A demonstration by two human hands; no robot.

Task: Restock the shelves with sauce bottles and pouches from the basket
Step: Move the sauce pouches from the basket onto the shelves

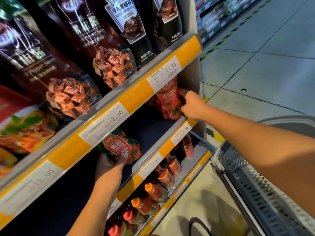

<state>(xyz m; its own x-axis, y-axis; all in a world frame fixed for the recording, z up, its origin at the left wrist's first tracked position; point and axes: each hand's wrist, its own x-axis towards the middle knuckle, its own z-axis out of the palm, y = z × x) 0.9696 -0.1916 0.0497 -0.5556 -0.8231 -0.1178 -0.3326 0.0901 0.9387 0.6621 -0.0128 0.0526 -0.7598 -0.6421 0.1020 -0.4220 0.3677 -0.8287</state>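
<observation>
glossy pouch [117,149], left hand [109,165] gripping

Dim shelf interior, glare on black pouches [71,53], wide-angle bending at edges, slight blur.

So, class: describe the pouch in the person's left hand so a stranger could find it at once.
Start at the yellow price rail marked 12.00. On the dark shelf under it, the left hand holds the ketchup pouch. Unlike the all-red pouch further right, it has green edges around a red label.

Two red tomato pouches [168,101] (one per hand), five black pouches [133,19], four price tags [163,72]
</observation>
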